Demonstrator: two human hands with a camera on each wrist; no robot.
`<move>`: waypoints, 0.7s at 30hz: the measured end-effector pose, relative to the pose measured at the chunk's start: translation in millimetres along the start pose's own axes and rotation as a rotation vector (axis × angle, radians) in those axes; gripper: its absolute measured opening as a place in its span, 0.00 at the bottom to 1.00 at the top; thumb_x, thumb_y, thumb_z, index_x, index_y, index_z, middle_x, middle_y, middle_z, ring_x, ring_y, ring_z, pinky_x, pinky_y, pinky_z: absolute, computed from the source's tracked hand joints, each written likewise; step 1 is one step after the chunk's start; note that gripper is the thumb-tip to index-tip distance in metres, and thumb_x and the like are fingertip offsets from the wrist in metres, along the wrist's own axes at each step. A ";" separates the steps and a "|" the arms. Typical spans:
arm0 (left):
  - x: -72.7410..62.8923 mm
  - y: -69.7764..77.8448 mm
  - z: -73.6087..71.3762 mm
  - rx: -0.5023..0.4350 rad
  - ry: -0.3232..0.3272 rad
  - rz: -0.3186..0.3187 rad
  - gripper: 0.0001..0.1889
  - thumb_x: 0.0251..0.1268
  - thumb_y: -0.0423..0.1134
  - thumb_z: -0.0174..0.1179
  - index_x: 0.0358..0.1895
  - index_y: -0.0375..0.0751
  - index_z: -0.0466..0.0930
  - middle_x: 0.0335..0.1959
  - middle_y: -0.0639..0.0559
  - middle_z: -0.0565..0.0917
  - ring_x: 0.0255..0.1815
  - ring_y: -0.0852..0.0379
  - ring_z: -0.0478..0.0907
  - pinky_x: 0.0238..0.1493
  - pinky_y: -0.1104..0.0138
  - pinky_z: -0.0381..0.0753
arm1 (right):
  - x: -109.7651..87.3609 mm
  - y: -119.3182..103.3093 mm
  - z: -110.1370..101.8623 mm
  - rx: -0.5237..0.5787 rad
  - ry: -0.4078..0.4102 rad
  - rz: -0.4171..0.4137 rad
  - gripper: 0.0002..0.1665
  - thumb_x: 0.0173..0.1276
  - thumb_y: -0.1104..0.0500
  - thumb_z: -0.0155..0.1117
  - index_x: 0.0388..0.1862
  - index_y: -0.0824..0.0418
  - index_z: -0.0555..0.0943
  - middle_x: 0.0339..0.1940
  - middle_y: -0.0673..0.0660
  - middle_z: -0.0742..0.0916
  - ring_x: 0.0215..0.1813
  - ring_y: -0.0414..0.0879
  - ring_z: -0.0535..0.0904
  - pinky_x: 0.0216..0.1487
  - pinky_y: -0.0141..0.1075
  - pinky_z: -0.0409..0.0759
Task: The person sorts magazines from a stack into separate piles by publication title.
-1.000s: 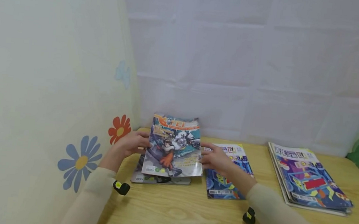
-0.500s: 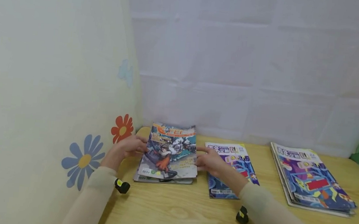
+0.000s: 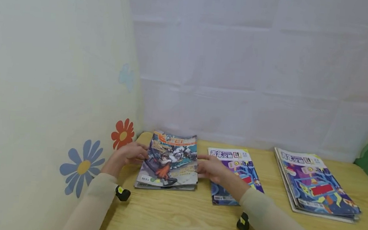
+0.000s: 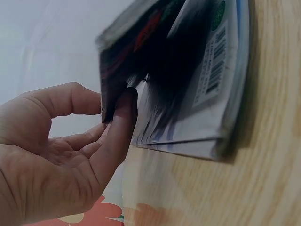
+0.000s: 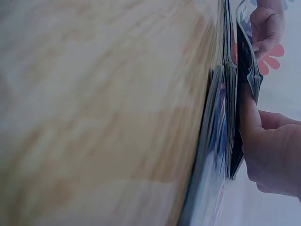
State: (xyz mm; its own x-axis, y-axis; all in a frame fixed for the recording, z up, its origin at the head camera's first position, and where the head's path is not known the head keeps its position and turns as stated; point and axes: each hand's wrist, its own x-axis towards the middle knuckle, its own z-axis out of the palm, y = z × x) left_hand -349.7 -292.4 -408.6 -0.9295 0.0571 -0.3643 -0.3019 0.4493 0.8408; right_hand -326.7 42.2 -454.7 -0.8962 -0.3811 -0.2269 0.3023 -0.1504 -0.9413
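Note:
A magazine (image 3: 173,159) with an orange title and a figure in red is held by its two sides, close over a similar magazine (image 4: 188,120) lying on the table. My left hand (image 3: 130,155) pinches its left edge between thumb and fingers. At the right edge, my right hand (image 3: 212,169) grips it, fingertips tucked beneath. Seen in the right wrist view, the held magazine (image 5: 254,77) bows slightly and a dark gap separates it from the pile (image 5: 230,108) below. Much of the lower magazine is hidden in the head view.
Under my right forearm lies a purple-blue magazine (image 3: 232,159). A stack of similar magazines (image 3: 319,185) sits farther right. The wooden table (image 3: 175,216) meets a white cloth wall (image 3: 205,58) behind and a flower-printed wall (image 3: 60,64) at left.
Both hands have lowered the magazine and shifted it slightly left, so that it now covers most of the one beneath. The other magazines have stayed in place.

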 end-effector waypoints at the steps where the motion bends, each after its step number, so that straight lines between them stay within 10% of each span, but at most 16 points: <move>1: 0.3 0.3 0.5 0.009 0.004 -0.004 0.35 0.62 0.28 0.63 0.73 0.25 0.63 0.57 0.34 0.80 0.51 0.45 0.79 0.53 0.56 0.83 | 0.1 0.2 -0.5 0.007 -0.005 0.006 0.45 0.54 0.83 0.50 0.76 0.74 0.61 0.56 0.75 0.83 0.33 0.50 0.85 0.45 0.48 0.87; 21: 1.2 -1.5 2.8 0.150 0.069 -0.027 0.33 0.62 0.30 0.64 0.71 0.25 0.67 0.57 0.32 0.79 0.53 0.41 0.79 0.51 0.54 0.83 | -2.7 -0.4 -11.4 0.096 -0.038 0.081 0.44 0.56 0.87 0.47 0.76 0.75 0.60 0.65 0.78 0.76 0.58 0.67 0.80 0.55 0.49 0.83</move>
State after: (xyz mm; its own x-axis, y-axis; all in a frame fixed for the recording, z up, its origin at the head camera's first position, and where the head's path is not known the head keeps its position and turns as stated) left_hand -349.8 -290.5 -411.5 -0.9355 -0.0160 -0.3528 -0.2966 0.5779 0.7603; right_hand -328.1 53.7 -456.6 -0.8551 -0.4300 -0.2896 0.4045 -0.2039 -0.8915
